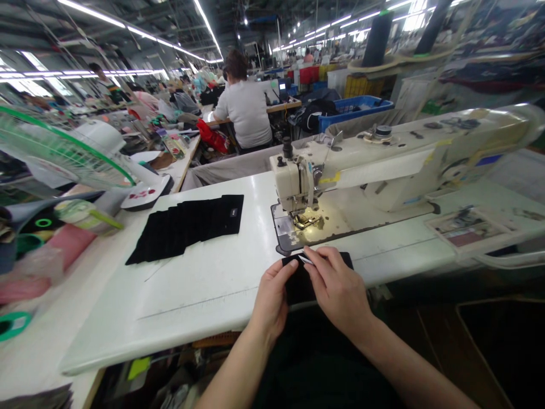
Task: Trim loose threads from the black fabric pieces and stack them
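At the front edge of the sewing table, a black fabric piece [299,284] is pinched between the thumb and fingers of my left hand [270,298]. My right hand [343,292] is closed at the same piece, its fingertips around a thin pale pointed thing [305,259] whose kind I cannot make out. Both hands are just in front of the sewing machine [293,179], apart from its lit presser foot [307,221]. Further left lies an overlapping row of black fabric pieces [187,228], the rightmost bearing a small label [233,213].
A green-rimmed fan [63,142] stands at the left, near a lidded jar [79,215] and a green spool [15,325]. A parts tray [472,230] is on the right. Behind the machine are a blue crate [357,108] and a seated person [244,111].
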{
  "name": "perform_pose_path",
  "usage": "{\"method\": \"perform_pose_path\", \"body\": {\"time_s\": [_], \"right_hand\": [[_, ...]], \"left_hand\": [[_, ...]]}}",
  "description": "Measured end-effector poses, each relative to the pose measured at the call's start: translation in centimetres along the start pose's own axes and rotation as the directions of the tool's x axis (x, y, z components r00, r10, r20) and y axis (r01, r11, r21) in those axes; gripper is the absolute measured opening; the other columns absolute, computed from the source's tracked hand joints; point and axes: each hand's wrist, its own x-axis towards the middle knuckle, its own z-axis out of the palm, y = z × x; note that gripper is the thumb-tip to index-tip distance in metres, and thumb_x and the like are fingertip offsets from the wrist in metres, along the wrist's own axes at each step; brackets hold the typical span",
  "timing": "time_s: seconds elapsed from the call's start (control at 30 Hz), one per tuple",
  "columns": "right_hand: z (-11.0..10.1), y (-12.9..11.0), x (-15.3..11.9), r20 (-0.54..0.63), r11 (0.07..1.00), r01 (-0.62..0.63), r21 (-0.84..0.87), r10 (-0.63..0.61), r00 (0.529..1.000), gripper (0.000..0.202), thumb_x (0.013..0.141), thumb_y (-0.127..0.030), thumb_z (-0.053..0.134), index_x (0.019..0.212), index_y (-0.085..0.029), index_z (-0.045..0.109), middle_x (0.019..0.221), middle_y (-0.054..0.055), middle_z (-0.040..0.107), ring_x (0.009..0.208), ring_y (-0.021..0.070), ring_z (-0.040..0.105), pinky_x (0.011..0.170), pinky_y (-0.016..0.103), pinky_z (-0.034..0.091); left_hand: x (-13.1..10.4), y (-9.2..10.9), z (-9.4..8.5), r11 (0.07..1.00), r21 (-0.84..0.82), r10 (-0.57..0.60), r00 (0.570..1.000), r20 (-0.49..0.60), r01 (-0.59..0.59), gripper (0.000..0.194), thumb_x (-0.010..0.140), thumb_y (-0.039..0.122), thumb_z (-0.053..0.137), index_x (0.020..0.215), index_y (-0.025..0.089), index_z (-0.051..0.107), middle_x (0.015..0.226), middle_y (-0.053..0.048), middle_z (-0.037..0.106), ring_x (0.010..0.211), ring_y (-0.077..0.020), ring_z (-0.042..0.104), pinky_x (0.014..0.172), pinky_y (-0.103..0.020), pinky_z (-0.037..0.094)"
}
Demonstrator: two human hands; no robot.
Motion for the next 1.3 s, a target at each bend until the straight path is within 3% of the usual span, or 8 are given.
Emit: {"method": "perform_pose_path", "body": {"time_s": [0.4, 0.8, 1.0, 1.17, 1.3], "right_hand": [[-0.08, -0.14, 0.07, -0.010, 1.000, -0.014, 0.003, 0.014, 1.000, 0.033, 0.101, -0.026, 0.043, 0.124, -0.013, 0.062, 0.101, 0.012, 0.064, 0.087, 0.0187, 0.066, 0.069, 0.026, 0.054], [0.17, 0.00, -0.20, -0.022, 0.999, 0.038, -0.026, -0.039, 0.999, 0.030, 0.101, -0.022, 0.044, 0.122, -0.014, 0.064, 0.097, 0.010, 0.065, 0.084, 0.0171, 0.066, 0.067, 0.024, 0.053], [-0.03, 0.40, -0.13, -0.053, 0.999, -0.020, -0.034, 0.019, 0.998, 0.032, 0.101, -0.023, 0.042, 0.121, -0.015, 0.065, 0.099, 0.010, 0.065, 0.085, 0.0175, 0.067, 0.067, 0.025, 0.054], [-0.23, 0.40, -0.09, -0.013, 0.999, -0.028, -0.016, 0.028, 1.000, 0.034, 0.101, -0.027, 0.042, 0.123, -0.014, 0.063, 0.101, 0.011, 0.064, 0.087, 0.0193, 0.066, 0.065, 0.026, 0.055], [-0.11, 0.21, -0.21, 0.011, 0.999, -0.024, -0.022, 0.025, 1.000, 0.033, 0.101, -0.026, 0.042, 0.123, -0.013, 0.063, 0.101, 0.011, 0.064, 0.085, 0.0194, 0.066, 0.063, 0.026, 0.054]], "left_hand": [[-0.17, -0.24, 0.09, 1.000, 0.022, 0.016, 1.000, 0.010, -0.016, 0.026, 0.073, 0.030, 0.079, 0.094, 0.016, 0.077, 0.088, -0.007, 0.077, 0.085, -0.0207, 0.070, 0.086, -0.031, 0.050], [-0.23, -0.39, 0.14, 0.999, 0.032, 0.023, 1.000, 0.013, -0.023, 0.022, 0.072, 0.029, 0.079, 0.089, 0.015, 0.076, 0.085, -0.006, 0.077, 0.079, -0.0196, 0.069, 0.080, -0.030, 0.050], [-0.29, -0.28, 0.04, 1.000, 0.026, 0.004, 1.000, -0.027, -0.003, 0.028, 0.068, 0.031, 0.081, 0.090, 0.015, 0.076, 0.085, -0.007, 0.077, 0.079, -0.0216, 0.070, 0.078, -0.032, 0.052], [-0.19, -0.22, -0.04, 1.000, 0.023, 0.019, 1.000, -0.020, -0.018, 0.031, 0.068, 0.032, 0.081, 0.095, 0.016, 0.076, 0.090, -0.007, 0.077, 0.083, -0.0225, 0.070, 0.084, -0.034, 0.051], [-0.11, -0.28, -0.21, 0.999, 0.041, 0.007, 1.000, -0.019, -0.006, 0.031, 0.068, 0.031, 0.081, 0.094, 0.016, 0.075, 0.088, -0.007, 0.077, 0.078, -0.0204, 0.070, 0.079, -0.031, 0.051]]}}
